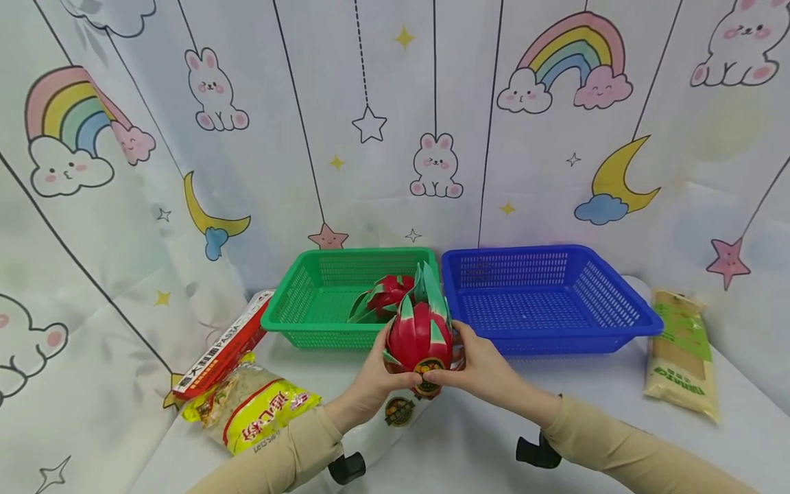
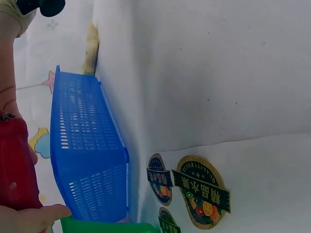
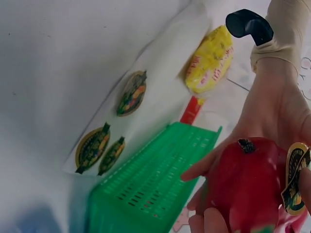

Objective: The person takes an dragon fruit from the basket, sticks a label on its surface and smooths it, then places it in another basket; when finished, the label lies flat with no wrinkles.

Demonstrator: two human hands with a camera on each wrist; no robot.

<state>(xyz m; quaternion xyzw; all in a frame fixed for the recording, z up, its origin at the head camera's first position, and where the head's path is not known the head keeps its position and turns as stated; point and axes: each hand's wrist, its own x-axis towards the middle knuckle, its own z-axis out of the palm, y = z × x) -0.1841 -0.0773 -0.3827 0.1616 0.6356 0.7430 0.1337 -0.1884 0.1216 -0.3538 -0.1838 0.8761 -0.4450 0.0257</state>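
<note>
The left hand (image 1: 370, 374) and right hand (image 1: 487, 367) were curled around one dragon fruit (image 1: 415, 336), thumbs (image 1: 404, 381) pressing its label (image 1: 428, 366), above the table (image 1: 481, 425), before the green basket (image 1: 290, 324) at the far edge. I judged it light, stiff, perhaps slippery, best taken by its round sides, not the leaves (image 1: 437, 295). I counted one other fruit (image 1: 391, 293), inside that basket, one blue basket (image 1: 549, 344), one yellow bag (image 1: 253, 405), one red box (image 1: 225, 346), one noodle pack (image 1: 681, 353).

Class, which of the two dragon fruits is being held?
The nearer dragon fruit, gripped between the left hand and right hand. The other dragon fruit lies in the green basket, untouched by either hand.
</note>
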